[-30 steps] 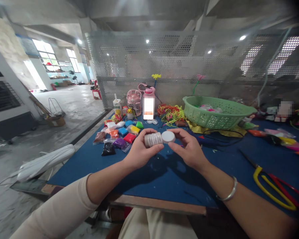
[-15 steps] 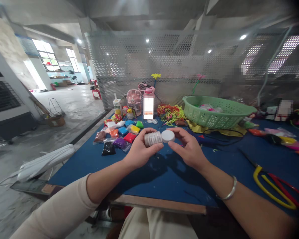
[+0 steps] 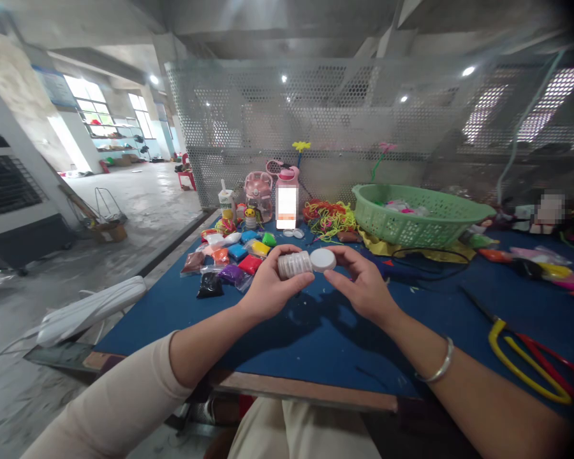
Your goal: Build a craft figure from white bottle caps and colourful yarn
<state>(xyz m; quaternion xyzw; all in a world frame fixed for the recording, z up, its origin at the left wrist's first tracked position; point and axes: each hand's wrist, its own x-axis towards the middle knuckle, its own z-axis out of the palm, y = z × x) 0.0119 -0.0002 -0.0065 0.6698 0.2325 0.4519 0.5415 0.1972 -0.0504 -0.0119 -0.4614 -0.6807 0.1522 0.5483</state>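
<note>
My left hand [image 3: 272, 284] is closed around a small clear ribbed plastic jar [image 3: 294, 264], which lies on its side in the air above the blue table. Between the thumb and fingers of my right hand [image 3: 361, 280] is a round white lid [image 3: 323, 260], its flat face tilted toward me. The lid is right beside the jar's end; whether they touch I cannot tell. Beyond my left hand lie small bags of coloured clay, among them a red bag [image 3: 250, 265], a purple bag [image 3: 234, 275] and a black bag [image 3: 210, 285].
A green basket [image 3: 421, 220] stands at the back right, near a heap of coloured cords [image 3: 330, 218]. A lit phone [image 3: 287, 207] leans by a pink bottle [image 3: 287, 173]. Scissors [image 3: 526, 360] with red and yellow handles lie at the right. A perforated metal screen [image 3: 249, 115] rises behind.
Both hands keep their hold on the jar and the lid, almost in the same place. The whole view has shifted very slightly.
</note>
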